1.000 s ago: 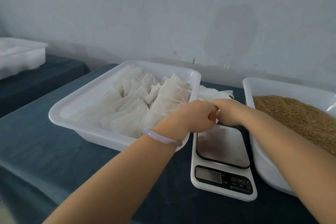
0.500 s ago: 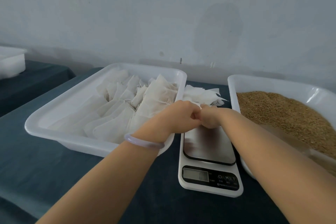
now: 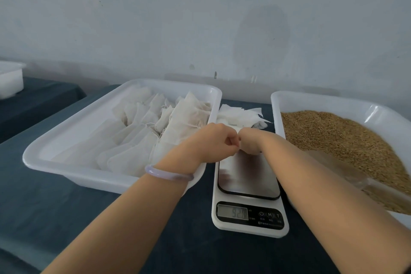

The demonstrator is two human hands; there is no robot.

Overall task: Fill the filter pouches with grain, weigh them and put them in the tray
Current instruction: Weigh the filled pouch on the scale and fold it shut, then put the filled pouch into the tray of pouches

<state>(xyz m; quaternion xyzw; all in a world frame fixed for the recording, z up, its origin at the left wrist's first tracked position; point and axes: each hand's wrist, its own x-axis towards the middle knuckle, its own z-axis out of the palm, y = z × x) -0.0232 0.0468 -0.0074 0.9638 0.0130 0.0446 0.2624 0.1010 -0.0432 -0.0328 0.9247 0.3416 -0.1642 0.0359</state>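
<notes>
Currently: Fists Joined Over Scale

Head view: left hand [image 3: 213, 142] and right hand [image 3: 251, 142] remain clenched, knuckles touching, above the scale's [image 3: 246, 173] far edge; what they grasp is hidden. Display [image 3: 232, 212] shows a blurred reading. Filled pouches [image 3: 142, 140] lie in the tray [image 3: 89, 173]. Judgement: weighing is probably underway.

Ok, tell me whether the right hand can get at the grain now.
Probably yes: the grain lies uncovered just beside the right hand, nothing between, though that hand is curled against the left hand.
</notes>
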